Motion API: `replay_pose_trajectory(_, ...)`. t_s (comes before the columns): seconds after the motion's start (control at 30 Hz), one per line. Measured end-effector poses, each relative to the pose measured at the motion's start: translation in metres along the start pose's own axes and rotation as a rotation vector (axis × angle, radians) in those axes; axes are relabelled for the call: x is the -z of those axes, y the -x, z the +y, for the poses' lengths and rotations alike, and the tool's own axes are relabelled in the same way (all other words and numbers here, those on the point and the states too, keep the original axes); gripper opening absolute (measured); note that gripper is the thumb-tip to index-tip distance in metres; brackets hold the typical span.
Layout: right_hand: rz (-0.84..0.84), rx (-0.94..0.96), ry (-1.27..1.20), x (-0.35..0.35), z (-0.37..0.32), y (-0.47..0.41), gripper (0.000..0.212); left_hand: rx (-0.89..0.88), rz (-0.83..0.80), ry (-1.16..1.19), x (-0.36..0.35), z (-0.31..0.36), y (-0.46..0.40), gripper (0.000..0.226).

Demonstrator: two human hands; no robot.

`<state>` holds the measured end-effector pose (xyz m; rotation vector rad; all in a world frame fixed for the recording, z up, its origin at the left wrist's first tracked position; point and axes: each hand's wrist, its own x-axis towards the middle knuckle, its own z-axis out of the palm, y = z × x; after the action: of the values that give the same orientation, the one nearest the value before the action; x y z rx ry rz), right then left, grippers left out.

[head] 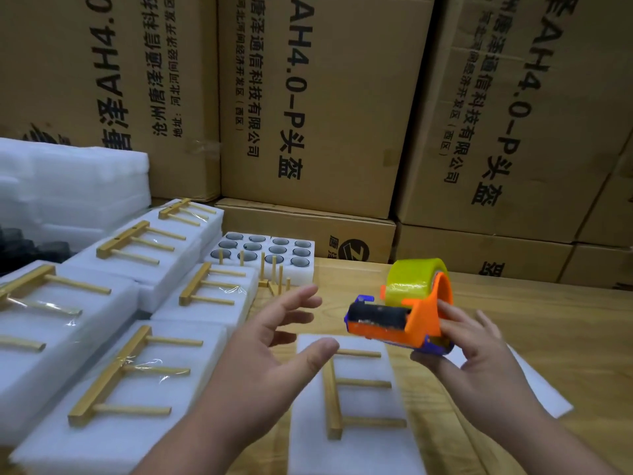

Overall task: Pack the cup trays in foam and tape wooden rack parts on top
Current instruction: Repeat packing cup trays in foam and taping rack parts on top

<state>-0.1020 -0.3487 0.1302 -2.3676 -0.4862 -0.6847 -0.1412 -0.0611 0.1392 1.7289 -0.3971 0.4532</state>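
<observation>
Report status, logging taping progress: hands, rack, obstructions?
Right hand grips tape dispenser; left hand open above. Wooden rack untaped on foam. Nothing obstructing.

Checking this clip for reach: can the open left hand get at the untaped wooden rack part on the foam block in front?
Probably yes. The left hand hovers open just above the wooden rack part; nothing lies between them, and the orange tape dispenser is off right.

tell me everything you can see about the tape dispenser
The tape dispenser is orange plastic with purple-blue trim and a dark roller at its front end. A roll of clear, yellowish tape sits on its hub. The right hand grips it from below and behind, holding it tilted in the air above the wooden table, roller pointing left.
</observation>
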Motion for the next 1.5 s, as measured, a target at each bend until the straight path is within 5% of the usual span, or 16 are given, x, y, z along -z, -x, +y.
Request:
replay_pose_trajectory(0.4, -0.012, 0.186, 0.09, -0.003, -0.006, 0.003, 0.017, -0.285, -0.224, -0.389, 0.004, 0.022, -0.005, 0.036)
replay_pose_trajectory(0.73, -0.05, 0.309, 0.139, -0.001, -0.011, 0.002, 0.026, -0.282, -0.326, -0.464, 0.006, 0.029, -0.012, 0.027)
replay_pose_trajectory(0.9, -0.098, 0.308, 0.144, 0.0, -0.013, 0.0, 0.03, -0.258, -0.266, -0.397, 0.005, 0.034, -0.016, 0.006)
replay_pose_trajectory(1.1, -0.229, 0.357, 0.093, 0.003, -0.023, -0.002, 0.02, -0.262, -0.086, -0.447, 0.008, 0.034, -0.015, 0.013)
replay_pose_trajectory(1.5, -0.238, 0.362, 0.114, 0.017, -0.009, -0.022, 0.015, -0.724, 0.234, -0.696, 0.02, 0.053, -0.012, 0.01)
